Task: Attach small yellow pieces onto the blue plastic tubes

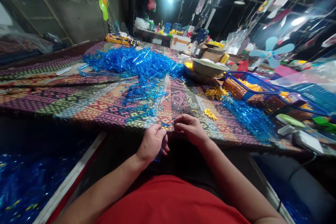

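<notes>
Just past the table's front edge, my left hand [152, 141] is closed around a clear blue plastic piece [159, 149] that hangs down between the fingers. A small yellow part [164, 128] shows at its upper end, by the thumb. Close beside it, my right hand [190, 127] has thumb and forefinger pinched together; whatever is between them is too small to make out. Ahead lies a large heap of shiny blue plastic pieces [133, 61], thinning out toward me. Small yellow pieces [210, 113] lie to the right, near a second blue heap [252, 119].
A patterned cloth [86, 101] covers the table. Stacked bowls [207, 68] and blue baskets [252, 87] holding yellow pieces stand at right. Behind them is a pale-blue fan [270, 53]. Below left, a container edge [76, 171] borders more blue pieces.
</notes>
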{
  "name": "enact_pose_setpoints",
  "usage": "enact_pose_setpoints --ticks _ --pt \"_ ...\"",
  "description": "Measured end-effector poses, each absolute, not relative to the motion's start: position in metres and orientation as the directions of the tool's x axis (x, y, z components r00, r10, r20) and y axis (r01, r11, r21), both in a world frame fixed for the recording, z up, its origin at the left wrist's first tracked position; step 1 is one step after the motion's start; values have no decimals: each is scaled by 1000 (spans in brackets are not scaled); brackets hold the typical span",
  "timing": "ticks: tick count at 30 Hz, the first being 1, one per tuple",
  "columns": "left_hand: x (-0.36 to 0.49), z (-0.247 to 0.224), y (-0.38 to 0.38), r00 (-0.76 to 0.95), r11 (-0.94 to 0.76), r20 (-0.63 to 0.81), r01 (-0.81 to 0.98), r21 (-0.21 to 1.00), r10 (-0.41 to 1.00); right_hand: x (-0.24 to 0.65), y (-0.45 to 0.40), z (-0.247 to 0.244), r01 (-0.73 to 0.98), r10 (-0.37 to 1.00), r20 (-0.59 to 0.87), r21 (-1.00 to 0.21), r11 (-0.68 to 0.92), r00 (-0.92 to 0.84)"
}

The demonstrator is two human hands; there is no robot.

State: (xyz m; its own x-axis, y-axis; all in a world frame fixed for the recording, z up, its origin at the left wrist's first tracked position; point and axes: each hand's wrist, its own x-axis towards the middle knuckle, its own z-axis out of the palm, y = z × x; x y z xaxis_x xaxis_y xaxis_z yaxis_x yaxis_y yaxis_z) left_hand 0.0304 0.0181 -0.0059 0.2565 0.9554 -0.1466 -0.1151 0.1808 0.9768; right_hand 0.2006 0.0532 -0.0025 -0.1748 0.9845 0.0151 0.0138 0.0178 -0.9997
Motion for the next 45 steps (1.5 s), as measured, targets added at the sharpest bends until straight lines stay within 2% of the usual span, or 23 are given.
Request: enact_pose_setpoints --ticks 5,8,9,11,14,16,18,20,22,24,28,30,36,41,43,45 --pt "32 -6 19 223 142 -126 -56 988 967 197 43 2 11 983 -20 -1000 -18 -184" --pt "33 -5 17 228 171 -146 -93 981 963 193 37 0 185 971 145 -966 181 -192" --pt "34 -5 17 227 198 -167 -121 973 959 191 35 -3 280 948 252 -912 300 -194" --pt "37 -3 18 210 244 -205 -181 953 956 189 31 -10 466 850 472 -713 523 -233" --pt "39 -3 22 172 238 -200 -235 943 965 193 32 -20 639 695 643 -394 661 -322" --pt "40 -3 25 156 209 -174 -247 946 972 199 39 -22 738 662 653 -228 636 -368" --pt "39 -4 27 145 187 -155 -241 952 977 207 49 -20 816 681 603 -83 572 -416" --pt "38 -5 27 140 178 -149 -229 957 979 213 59 -16 833 718 493 29 552 -492" --pt "35 -5 25 140 182 -153 -220 958 978 216 66 -12 804 736 356 85 588 -576" --pt "32 -6 23 145 184 -156 -213 960 977 219 70 -12 800 754 297 66 596 -586" --pt "27 -7 21 159 186 -155 -205 961 975 228 78 -13 868 838 339 -106 486 -427" --pt "27 -6 20 170 196 -162 -207 959 972 231 82 -9 848 848 279 -164 504 -450" --pt "27 -6 18 184 204 -170 -192 960 968 224 86 4 792 817 149 -200 577 -557" --pt "25 -8 17 182 210 -178 -174 962 967 218 87 0 768 805 152 -244 592 -573" --pt "25 -9 16 184 207 -175 -166 964 967 217 85 -3 751 819 215 -328 574 -532" --pt "24 -10 16 187 195 -166 -148 970 968 216 80 -6 694 848 278 -488 530 -452"
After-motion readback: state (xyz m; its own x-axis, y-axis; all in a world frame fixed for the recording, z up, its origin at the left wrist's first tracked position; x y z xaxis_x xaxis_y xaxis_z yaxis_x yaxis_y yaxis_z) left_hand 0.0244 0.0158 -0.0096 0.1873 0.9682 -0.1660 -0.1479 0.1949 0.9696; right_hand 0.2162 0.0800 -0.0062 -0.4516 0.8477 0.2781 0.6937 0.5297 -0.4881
